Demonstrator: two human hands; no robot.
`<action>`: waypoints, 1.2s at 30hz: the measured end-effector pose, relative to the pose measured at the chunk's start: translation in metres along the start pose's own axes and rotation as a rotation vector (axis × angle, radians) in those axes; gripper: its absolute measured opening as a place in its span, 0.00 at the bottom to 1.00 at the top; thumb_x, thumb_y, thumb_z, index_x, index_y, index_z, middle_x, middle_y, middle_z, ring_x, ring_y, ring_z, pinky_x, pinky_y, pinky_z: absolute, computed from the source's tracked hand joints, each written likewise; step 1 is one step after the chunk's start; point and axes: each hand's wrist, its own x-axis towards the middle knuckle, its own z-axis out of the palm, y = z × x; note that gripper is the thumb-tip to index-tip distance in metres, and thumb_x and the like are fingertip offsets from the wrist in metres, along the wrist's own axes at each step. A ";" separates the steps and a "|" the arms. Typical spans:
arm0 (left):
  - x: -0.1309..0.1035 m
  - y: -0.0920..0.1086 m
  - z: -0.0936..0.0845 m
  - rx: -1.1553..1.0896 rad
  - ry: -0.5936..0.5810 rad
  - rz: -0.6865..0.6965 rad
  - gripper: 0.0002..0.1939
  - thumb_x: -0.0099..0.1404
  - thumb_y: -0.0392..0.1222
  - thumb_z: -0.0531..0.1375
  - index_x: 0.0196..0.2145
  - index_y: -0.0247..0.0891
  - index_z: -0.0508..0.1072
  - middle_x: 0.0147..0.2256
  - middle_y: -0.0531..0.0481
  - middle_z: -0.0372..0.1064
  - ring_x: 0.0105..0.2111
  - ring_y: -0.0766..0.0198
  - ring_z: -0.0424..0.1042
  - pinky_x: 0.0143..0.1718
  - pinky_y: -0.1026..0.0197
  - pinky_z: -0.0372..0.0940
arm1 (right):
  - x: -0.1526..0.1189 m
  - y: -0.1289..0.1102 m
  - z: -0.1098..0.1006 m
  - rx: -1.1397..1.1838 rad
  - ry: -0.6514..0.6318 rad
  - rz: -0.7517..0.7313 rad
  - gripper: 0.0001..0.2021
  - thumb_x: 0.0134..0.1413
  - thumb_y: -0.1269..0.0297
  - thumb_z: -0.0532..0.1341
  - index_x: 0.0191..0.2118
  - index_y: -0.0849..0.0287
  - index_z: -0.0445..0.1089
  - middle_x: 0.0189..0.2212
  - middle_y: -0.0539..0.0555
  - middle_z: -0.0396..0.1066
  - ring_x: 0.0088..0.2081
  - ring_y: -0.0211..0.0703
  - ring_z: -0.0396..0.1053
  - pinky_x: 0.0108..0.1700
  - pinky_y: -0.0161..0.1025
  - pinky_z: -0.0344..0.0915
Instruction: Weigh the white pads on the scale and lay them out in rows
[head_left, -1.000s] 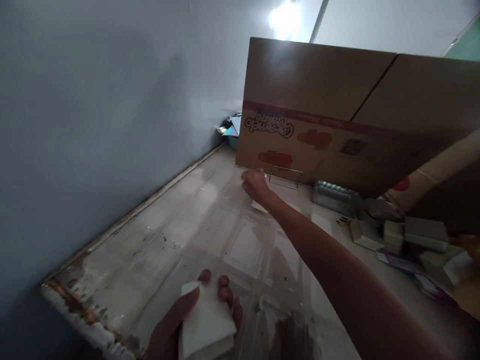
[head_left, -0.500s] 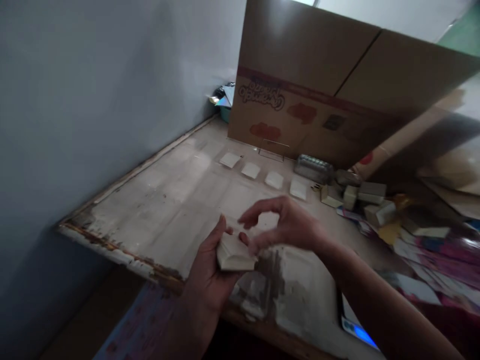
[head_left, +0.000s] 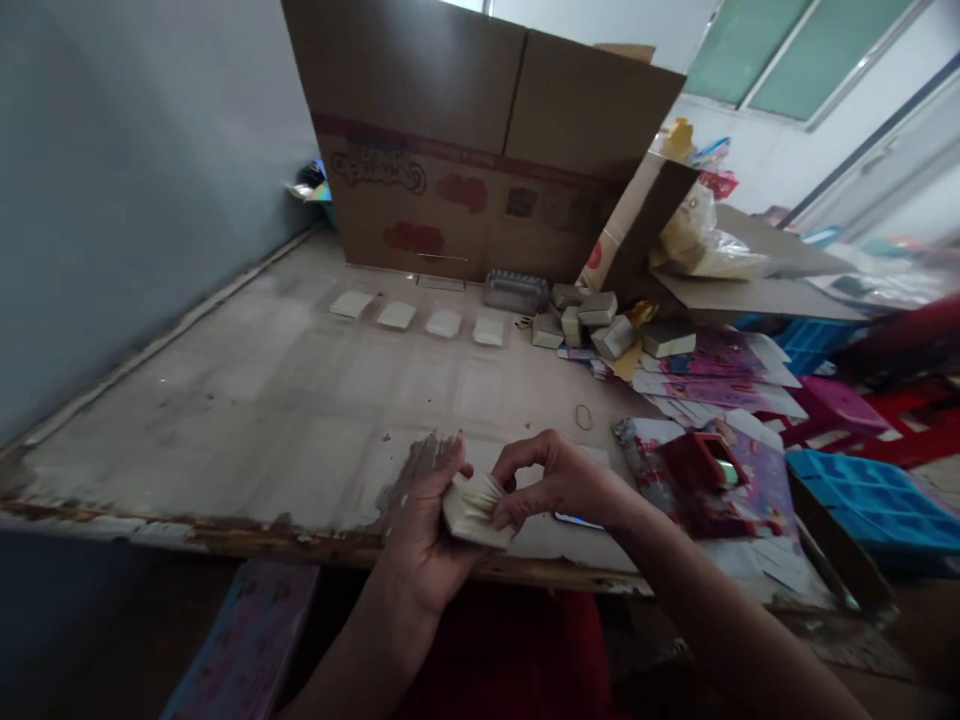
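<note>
My left hand [head_left: 431,535] is wrapped around a stack of small off-white paper sheets [head_left: 469,510], held tilted above the near edge of the table. My right hand [head_left: 544,480] has thumb and fingers pinched on the right-hand corner of that stack, where the sheet edges fan apart. How many sheets the pinch takes in cannot be made out. Further back on the table, several flat white paper pieces [head_left: 442,323] lie spaced out in a row.
A large cardboard sheet [head_left: 480,140] stands behind the row. Next to it are a clear plastic box [head_left: 517,290] and several paper blocks [head_left: 598,308]. A red tape dispenser [head_left: 705,470] sits on printed cards at the right, near a blue tray [head_left: 874,500]. The wall [head_left: 135,180] borders the left.
The view has swung right, showing more of the right-hand side. My right hand's fingers, apart over the stack before, are now closed on its corner. My left hand still holds the stack.
</note>
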 end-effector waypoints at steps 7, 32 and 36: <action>0.013 -0.030 0.017 0.111 0.093 -0.047 0.15 0.62 0.47 0.65 0.30 0.37 0.63 0.26 0.49 0.70 0.27 0.59 0.74 0.32 0.53 0.71 | -0.031 0.026 -0.016 0.156 0.093 -0.018 0.14 0.40 0.55 0.74 0.31 0.60 0.79 0.25 0.49 0.73 0.25 0.37 0.71 0.30 0.35 0.70; 0.034 -0.045 0.030 0.102 0.143 -0.063 0.15 0.60 0.44 0.66 0.28 0.38 0.63 0.24 0.52 0.68 0.26 0.61 0.73 0.30 0.58 0.69 | -0.052 0.041 -0.018 -0.258 0.387 -0.218 0.05 0.55 0.68 0.63 0.34 0.58 0.77 0.28 0.50 0.74 0.31 0.37 0.69 0.35 0.34 0.63; 0.037 -0.050 0.030 0.095 0.134 -0.053 0.14 0.61 0.43 0.66 0.27 0.38 0.63 0.22 0.55 0.65 0.23 0.65 0.70 0.28 0.61 0.69 | -0.053 0.044 -0.012 -0.399 0.428 -0.285 0.07 0.54 0.69 0.61 0.34 0.57 0.78 0.28 0.51 0.74 0.30 0.38 0.68 0.36 0.35 0.62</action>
